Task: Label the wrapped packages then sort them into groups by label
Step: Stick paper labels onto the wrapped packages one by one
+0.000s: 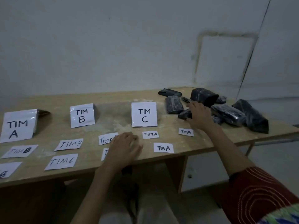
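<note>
Several black wrapped packages (228, 110) lie in a heap at the table's far right. My right hand (199, 116) is closed on a small black package (184, 114) at the heap's left edge. My left hand (123, 148) rests palm-down near the front edge, covering part of two paper labels, one reading TIM C (104, 139). Three standing signs mark the groups: TIM A (17, 126), TIM B (82, 115) and TIM C (144, 114). Loose small labels lie along the front, among them TIM A (163, 147) and TIM B (69, 144).
The wooden table (210, 143) ends at a front edge just below my left hand and at a right edge past the packages. A pale wall stands close behind it. A table leg (250, 148) shows under the right end.
</note>
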